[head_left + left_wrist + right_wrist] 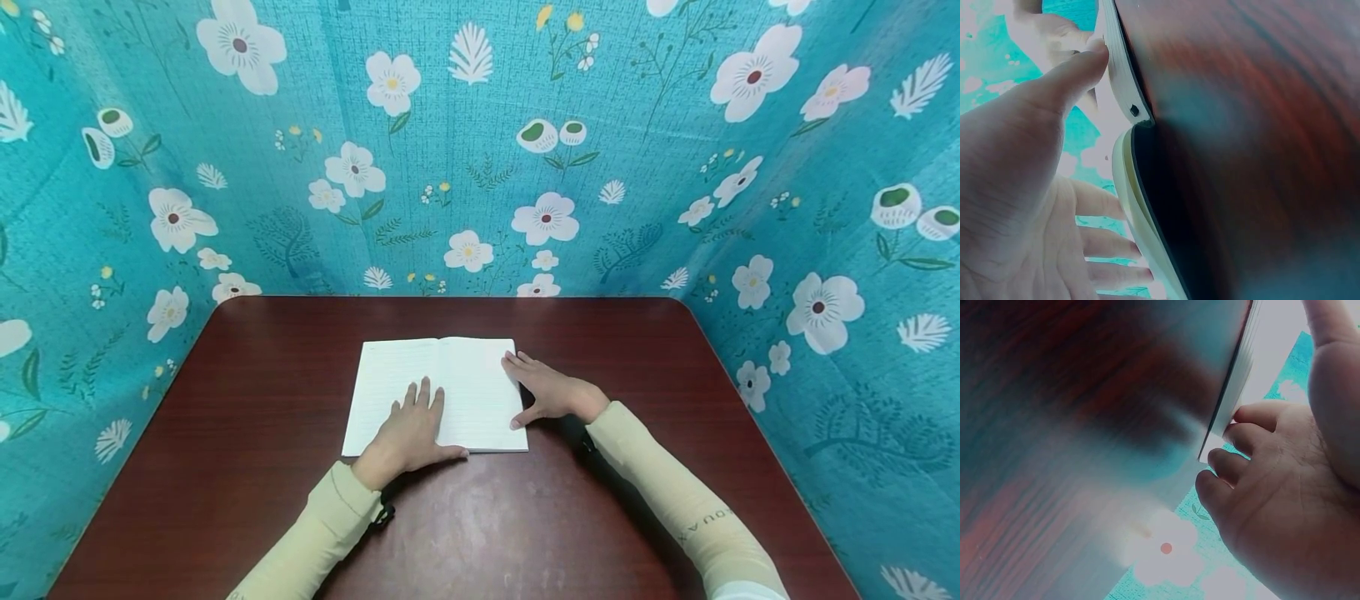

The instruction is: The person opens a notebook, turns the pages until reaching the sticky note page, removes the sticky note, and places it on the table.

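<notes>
An open notebook (477, 379) with faintly ruled white pages lies on a dark red-brown table. My left hand (408, 435) rests on its left page, fingers spread and pointing away, with the thumb at the near edge close to the fold. At the right edge of the notebook is my right hand (551, 392); its fingertips touch the upper right side and its thumb is by the lower right corner. In the left wrist view the page block (1124, 78) curves down into the fold. The right wrist view has the fingers (1229, 465) slightly bent against the notebook's edge.
The wooden table (285, 350) has rounded far corners. A teal curtain (450, 167) with white flowers hangs behind it and along both sides. Both forearms wear beige sleeves (667, 479), with a dark strap (382, 515) at the left wrist.
</notes>
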`<action>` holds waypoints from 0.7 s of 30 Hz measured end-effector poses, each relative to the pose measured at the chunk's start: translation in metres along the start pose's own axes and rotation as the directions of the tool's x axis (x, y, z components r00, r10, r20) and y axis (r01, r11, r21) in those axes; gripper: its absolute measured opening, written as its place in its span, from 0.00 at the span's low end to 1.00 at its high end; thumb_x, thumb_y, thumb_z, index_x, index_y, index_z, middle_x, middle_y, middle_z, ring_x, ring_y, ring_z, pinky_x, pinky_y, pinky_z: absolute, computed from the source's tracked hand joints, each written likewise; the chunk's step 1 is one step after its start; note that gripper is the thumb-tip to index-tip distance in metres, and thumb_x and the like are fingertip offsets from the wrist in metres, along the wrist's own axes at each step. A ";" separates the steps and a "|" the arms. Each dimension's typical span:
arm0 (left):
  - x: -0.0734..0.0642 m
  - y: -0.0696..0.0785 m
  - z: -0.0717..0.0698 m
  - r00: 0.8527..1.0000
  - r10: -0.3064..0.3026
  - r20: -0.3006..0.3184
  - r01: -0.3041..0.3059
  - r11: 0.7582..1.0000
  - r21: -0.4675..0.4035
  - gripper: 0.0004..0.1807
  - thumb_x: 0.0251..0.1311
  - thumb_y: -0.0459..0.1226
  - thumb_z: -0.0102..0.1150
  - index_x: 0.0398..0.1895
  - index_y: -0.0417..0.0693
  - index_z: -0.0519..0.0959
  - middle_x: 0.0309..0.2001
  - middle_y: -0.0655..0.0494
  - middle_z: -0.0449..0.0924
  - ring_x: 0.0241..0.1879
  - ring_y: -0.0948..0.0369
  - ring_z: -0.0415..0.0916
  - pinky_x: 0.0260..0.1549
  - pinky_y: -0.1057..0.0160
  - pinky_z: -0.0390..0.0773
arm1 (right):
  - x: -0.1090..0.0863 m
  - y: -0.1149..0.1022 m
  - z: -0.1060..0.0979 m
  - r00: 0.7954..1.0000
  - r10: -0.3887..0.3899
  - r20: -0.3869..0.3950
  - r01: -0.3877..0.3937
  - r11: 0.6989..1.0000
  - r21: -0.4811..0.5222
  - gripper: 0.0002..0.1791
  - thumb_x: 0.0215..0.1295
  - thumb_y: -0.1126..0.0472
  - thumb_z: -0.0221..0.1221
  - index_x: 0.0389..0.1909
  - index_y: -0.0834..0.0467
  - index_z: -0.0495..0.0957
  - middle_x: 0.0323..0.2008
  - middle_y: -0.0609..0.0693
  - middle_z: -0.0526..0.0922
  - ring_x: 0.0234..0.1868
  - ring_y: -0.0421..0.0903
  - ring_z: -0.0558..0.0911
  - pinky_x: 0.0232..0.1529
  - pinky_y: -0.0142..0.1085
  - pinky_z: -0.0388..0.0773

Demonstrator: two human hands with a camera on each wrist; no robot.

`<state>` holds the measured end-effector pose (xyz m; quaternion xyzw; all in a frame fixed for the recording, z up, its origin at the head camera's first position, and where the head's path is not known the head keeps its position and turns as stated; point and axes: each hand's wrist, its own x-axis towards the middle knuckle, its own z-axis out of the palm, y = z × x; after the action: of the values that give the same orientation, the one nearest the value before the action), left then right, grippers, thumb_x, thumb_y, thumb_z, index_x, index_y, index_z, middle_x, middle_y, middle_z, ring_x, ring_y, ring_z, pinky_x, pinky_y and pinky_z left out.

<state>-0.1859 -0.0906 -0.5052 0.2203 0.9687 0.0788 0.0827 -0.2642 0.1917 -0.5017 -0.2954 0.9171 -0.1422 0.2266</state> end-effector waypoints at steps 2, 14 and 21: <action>0.000 0.000 0.000 1.000 0.002 0.001 -0.002 1.000 -0.006 0.61 0.53 0.73 0.60 0.75 0.33 0.62 0.75 0.27 0.56 0.73 0.33 0.58 0.61 0.34 0.71 | 0.000 0.000 0.000 1.000 0.004 0.000 -0.004 1.000 0.001 0.68 0.53 0.36 0.72 0.82 0.62 0.41 0.82 0.57 0.40 0.82 0.58 0.39 0.79 0.54 0.45; -0.004 -0.001 -0.004 1.000 0.020 0.000 -0.020 1.000 -0.024 0.60 0.54 0.72 0.61 0.74 0.33 0.64 0.75 0.27 0.56 0.73 0.32 0.59 0.61 0.34 0.71 | -0.002 -0.004 0.002 1.000 -0.022 -0.001 0.022 0.999 -0.046 0.73 0.49 0.36 0.76 0.81 0.65 0.40 0.82 0.61 0.39 0.82 0.60 0.40 0.79 0.54 0.47; -0.002 -0.002 -0.005 1.000 0.005 0.011 -0.004 0.999 -0.054 0.62 0.52 0.73 0.60 0.75 0.33 0.62 0.75 0.28 0.55 0.74 0.33 0.57 0.63 0.33 0.69 | 0.000 -0.005 0.001 1.000 -0.020 -0.009 0.020 0.998 -0.061 0.69 0.53 0.36 0.73 0.81 0.66 0.41 0.82 0.61 0.40 0.82 0.61 0.40 0.79 0.55 0.46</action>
<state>-0.1862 -0.0936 -0.5009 0.2208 0.9652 0.1040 0.0940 -0.2612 0.1881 -0.5011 -0.3105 0.9192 -0.1181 0.2115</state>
